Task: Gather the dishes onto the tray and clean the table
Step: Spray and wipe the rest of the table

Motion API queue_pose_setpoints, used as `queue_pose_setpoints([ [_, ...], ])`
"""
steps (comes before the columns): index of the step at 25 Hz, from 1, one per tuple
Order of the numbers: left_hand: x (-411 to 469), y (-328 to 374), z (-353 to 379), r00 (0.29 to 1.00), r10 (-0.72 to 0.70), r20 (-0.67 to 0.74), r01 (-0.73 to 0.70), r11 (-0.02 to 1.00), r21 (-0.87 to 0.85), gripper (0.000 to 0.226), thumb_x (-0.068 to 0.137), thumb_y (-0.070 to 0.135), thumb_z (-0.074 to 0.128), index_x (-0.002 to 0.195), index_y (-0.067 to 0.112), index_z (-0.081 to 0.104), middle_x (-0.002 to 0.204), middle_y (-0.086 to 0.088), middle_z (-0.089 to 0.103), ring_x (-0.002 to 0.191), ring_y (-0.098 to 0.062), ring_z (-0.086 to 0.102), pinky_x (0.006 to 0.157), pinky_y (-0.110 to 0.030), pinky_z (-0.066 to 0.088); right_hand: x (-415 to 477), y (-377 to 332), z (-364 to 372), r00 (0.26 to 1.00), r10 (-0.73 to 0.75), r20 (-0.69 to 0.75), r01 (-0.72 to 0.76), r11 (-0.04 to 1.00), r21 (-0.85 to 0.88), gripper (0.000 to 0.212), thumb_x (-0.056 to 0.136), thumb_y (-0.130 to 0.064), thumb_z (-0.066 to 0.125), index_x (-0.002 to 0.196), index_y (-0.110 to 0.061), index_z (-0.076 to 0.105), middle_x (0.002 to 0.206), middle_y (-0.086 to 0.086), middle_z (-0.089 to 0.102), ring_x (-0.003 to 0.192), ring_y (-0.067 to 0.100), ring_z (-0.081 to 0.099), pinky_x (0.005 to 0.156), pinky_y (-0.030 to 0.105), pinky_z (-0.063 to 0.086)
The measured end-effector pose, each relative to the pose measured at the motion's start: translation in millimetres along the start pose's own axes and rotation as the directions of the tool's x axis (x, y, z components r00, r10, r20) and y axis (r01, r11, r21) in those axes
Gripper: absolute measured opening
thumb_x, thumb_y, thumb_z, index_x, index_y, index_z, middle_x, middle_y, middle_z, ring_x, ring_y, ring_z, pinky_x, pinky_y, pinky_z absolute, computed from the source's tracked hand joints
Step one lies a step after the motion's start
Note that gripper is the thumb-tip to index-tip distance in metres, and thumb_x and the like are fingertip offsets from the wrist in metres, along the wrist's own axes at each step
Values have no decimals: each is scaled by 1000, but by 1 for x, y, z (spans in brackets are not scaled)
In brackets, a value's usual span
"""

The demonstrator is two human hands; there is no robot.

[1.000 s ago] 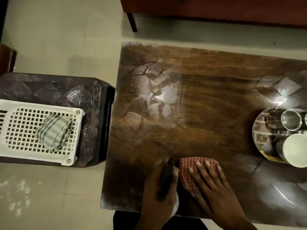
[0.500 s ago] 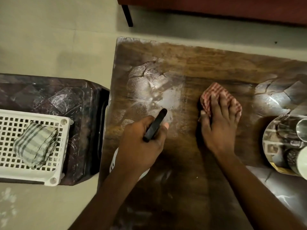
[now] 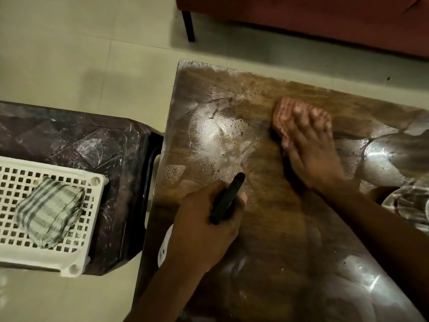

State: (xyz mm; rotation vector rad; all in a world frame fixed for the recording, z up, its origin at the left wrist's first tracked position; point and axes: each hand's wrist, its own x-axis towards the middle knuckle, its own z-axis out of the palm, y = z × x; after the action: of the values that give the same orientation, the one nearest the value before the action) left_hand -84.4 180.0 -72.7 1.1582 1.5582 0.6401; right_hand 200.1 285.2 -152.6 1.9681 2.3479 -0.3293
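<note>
Pale tiled floor (image 3: 92, 54) is seen around everything. A brown wood-grain rectangular table (image 3: 278, 228) under a glossy clear cover fills the centre and right, with whitish smears and specks seen on its far left part. A red upholstered sofa on dark legs (image 3: 325, 19) is seen beyond the table's far edge. A dark maroon plastic side table (image 3: 69, 135) is set just beside the table's left edge. On it a white perforated plastic basket (image 3: 46, 259) is placed, partly cut by the frame.

The left hand (image 3: 204, 231) is held over the near-left part of the table, fingers clenched around a black elongated handle-like object (image 3: 228, 198) – a white part shows under the wrist.

The right hand (image 3: 311, 154) is laid flat further out, fingers extended and pressed on a red checked folded cloth (image 3: 282, 117), which is blurred.

A round shiny steel tray (image 3: 408, 205) is cut by the right edge on the table – its load cannot be told.

A grey striped folded cloth (image 3: 48, 212) is laid inside the basket.
</note>
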Motion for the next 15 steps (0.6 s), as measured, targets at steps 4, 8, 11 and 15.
queue_pose_setpoints([
  [4, 8, 7, -4, 997, 30, -73, -25, 998, 60, 28, 91, 62, 67, 78, 39, 62, 68, 16, 69, 59, -5, 69, 56, -27, 61, 26, -98, 9, 954, 298, -39, -287, 941, 180, 68, 109, -50, 23, 172, -29, 15, 181, 1, -2, 167, 36, -11, 133, 60, -6],
  [8, 12, 11, -12, 995, 44, -85, -46, 999, -18, 5, 92, 46, 70, 88, 44, 68, 79, 24, 74, 71, 2, 70, 61, -15, 57, -27, -101, 25, 725, -679, 120, 678, 733, 48, 59, 110, -46, 39, 165, -26, 38, 178, 4, 26, 168, 34, 8, 134, 59, 5],
  [11, 15, 9, -23, 995, 32, -92, -32, 999, 1, 13, 93, 48, 73, 84, 40, 68, 70, 15, 70, 63, -1, 68, 55, -13, 49, 14, -45, 8, 627, -750, 211, 772, 634, -43, 59, 114, -50, 26, 171, -35, 19, 181, -3, 9, 169, 28, 0, 135, 54, -1],
  [15, 20, 13, -27, 990, -24, -140, 25, 1000, 4, 29, 93, 36, 79, 68, 44, 67, 51, 10, 56, 44, -3, 55, 46, -8, 37, 82, -47, -9, 991, 132, -31, -125, 978, 169, 62, 112, -50, 22, 172, -36, 10, 181, 0, -1, 168, 29, -9, 134, 59, -2],
])
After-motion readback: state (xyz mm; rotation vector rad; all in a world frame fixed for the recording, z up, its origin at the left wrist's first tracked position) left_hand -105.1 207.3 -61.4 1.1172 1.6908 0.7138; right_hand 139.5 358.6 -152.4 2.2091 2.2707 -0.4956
